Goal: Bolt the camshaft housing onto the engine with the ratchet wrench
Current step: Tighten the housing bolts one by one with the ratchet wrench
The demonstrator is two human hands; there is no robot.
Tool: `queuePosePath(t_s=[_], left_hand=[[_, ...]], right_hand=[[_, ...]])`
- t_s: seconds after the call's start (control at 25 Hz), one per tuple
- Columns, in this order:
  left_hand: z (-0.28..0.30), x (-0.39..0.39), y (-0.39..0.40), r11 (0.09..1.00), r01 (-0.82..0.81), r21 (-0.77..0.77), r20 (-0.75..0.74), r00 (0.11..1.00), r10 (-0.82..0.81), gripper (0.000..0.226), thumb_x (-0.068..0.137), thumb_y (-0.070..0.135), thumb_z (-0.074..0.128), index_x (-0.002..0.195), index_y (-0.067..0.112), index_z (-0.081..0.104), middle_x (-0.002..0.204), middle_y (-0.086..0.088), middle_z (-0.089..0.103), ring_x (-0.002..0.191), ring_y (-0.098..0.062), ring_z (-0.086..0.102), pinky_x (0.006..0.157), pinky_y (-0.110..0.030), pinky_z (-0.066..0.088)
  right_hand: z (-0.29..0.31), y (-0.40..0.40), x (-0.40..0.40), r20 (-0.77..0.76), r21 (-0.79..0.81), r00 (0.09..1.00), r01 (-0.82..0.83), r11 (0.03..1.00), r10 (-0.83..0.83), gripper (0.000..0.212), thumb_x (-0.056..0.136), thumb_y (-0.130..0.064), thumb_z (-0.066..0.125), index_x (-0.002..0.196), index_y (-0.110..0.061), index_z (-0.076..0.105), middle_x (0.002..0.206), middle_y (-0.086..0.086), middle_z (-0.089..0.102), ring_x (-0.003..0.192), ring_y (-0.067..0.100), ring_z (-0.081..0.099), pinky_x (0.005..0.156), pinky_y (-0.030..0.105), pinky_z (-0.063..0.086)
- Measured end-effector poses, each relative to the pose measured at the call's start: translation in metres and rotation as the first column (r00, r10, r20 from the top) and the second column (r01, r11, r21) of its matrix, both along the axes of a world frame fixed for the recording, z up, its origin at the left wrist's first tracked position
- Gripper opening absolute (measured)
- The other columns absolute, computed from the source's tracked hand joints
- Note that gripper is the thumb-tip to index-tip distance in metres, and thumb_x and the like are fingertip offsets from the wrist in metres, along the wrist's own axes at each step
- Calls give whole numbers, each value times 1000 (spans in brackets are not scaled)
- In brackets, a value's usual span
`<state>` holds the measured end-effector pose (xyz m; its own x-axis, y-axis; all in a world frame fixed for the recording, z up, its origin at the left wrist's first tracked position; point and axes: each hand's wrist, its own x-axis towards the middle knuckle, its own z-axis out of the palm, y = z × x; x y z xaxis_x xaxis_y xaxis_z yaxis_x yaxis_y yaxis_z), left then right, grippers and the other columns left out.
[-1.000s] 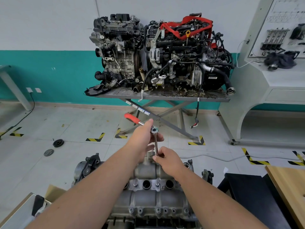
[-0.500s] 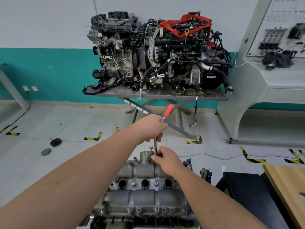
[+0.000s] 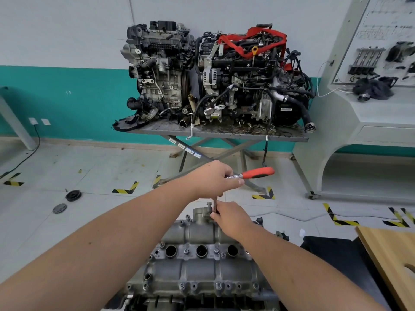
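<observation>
Presently, at frame centre:
Left hand [image 3: 211, 179]: ratchet wrench [image 3: 251, 173] head gripped.
Right hand [image 3: 231, 217]: extension pinched at camshaft housing [image 3: 202, 261].

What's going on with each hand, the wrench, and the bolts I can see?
left hand: holds the ratchet wrench at its head end.
right hand: fingers pinch the wrench's upright extension bar low down.
ratchet wrench: red handle points right.
camshaft housing: sits on the engine.
raised bolt: sticks up, not driven in.
</observation>
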<state>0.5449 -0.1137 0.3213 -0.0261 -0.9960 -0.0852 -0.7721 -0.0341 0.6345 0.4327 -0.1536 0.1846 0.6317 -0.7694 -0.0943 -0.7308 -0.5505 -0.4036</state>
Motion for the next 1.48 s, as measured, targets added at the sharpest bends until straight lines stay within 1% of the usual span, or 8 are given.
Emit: queuePosePath(t_s=[0.12,0.32,0.52,0.84,1.04,1.24,1.4,1.48], left_hand=[[-1,1,3,999,-50,17,-113,992,51,40,93,43,65,69,14,51,62,-3,54,40,-1,50,43,-18,45],[29,3,-6,982,-187,-39,-373,914,159,26,96,36,61,78,17,62,67,-2,58,60,-15,53,50,-26,47],[39,9,-6,976,-212,55,-370,903,218,27,97,34,59,88,9,63,66,-2,57,60,-18,54,47,-24,46],[22,59,21,877,-376,299,-695,544,471,17,100,25,55,90,11,54,65,-3,53,54,-13,56,47,-24,48],[8,73,23,842,-420,340,-753,415,511,20,101,25,56,91,9,52,65,-3,52,58,-13,62,52,-25,55],[2,74,22,877,-294,380,-837,296,461,21,102,21,53,89,5,58,61,-2,63,62,-15,68,56,-26,57],[-9,84,28,924,-105,368,-927,29,373,33,96,9,47,83,-2,76,89,-11,72,81,-20,72,68,-28,60],[-15,88,31,939,-67,338,-941,-56,334,34,95,7,45,87,-4,77,92,-12,72,84,-21,72,70,-28,61]], right_hand=[[5,2,2,-53,-29,999,-12,1000,10,16,102,-29,49,101,-16,58,103,12,66,97,32,61,76,38,45],[35,-10,12,74,-35,997,10,999,-7,19,98,-28,54,99,-13,66,102,6,69,99,26,62,81,33,45],[41,-3,25,160,110,987,-39,993,21,6,95,-23,60,92,-19,64,93,-5,64,96,19,62,83,29,46],[36,12,65,129,167,982,-159,973,138,13,98,-20,54,102,-15,66,95,-5,64,92,14,56,79,27,41],[30,13,72,39,146,983,-182,973,178,15,100,-22,51,102,-16,64,103,1,69,96,18,58,81,29,42],[26,13,70,34,158,986,-167,973,164,13,99,-21,51,98,-17,63,101,0,69,89,13,55,78,25,38],[24,12,69,64,186,990,-134,973,124,13,99,-21,51,98,-17,63,98,-3,66,90,13,55,79,26,40],[25,12,70,60,196,991,-132,972,122,11,99,-22,51,98,-18,62,95,-4,64,89,14,55,78,26,39]])
